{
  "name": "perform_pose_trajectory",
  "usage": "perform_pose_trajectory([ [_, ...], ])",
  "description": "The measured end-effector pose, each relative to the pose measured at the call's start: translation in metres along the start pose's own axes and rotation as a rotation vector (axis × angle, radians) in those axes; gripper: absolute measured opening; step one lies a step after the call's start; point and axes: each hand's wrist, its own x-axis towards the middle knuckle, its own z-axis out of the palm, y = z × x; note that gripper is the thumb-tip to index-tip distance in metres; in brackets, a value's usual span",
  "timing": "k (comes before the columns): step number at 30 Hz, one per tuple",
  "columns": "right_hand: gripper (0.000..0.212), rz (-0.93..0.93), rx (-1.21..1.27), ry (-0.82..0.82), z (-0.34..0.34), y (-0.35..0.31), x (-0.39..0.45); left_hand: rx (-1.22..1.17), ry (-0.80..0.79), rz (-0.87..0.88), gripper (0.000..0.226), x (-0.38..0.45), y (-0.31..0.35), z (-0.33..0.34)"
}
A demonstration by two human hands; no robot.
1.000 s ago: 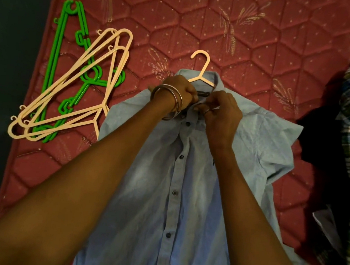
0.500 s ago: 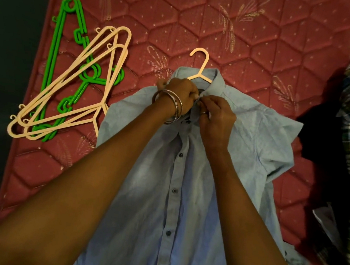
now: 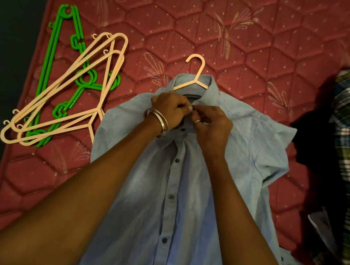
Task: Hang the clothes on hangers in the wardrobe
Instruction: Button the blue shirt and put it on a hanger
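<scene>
Now both hands at collar: left hand and right hand pinch top button area of blue shirt, flat on bed, peach hanger hook pointing away, beyond fingertips

Both hands pinching collar of blue shirt, peach hanger inside, on red mattress
</scene>
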Motion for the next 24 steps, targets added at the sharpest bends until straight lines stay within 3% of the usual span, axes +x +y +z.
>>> perform_pose_trajectory([
  [5, 0.019, 0.162, 0.082, 0.003, -0.004, -0.005, -0.002, -0.005, -0.018, -0.071, 0.017, 0.001, -0.001, 0.006],
  [9, 0.014, 0.163, -0.018, 0.019, -0.001, -0.012, -0.003, -0.097, 0.063, -0.112, 0.011, 0.003, -0.006, 0.008],
  [14, 0.008, 0.282, 0.065, 0.044, 0.005, -0.015, -0.002, -0.166, 0.064, -0.170, 0.009, 0.003, -0.002, 0.010],
  [18, 0.010, 0.211, 0.022, 0.084, 0.009, -0.014, -0.008, -0.330, 0.012, -0.273, 0.011, 0.005, 0.006, 0.012],
  [21, 0.015, 0.090, -0.046, 0.143, 0.013, -0.007, -0.012, -0.340, -0.058, -0.301, 0.022, 0.009, 0.009, 0.013],
  [24, 0.016, 0.104, -0.039, 0.098, 0.015, -0.004, -0.012, -0.309, -0.083, -0.308, 0.025, 0.010, 0.008, 0.013],
])
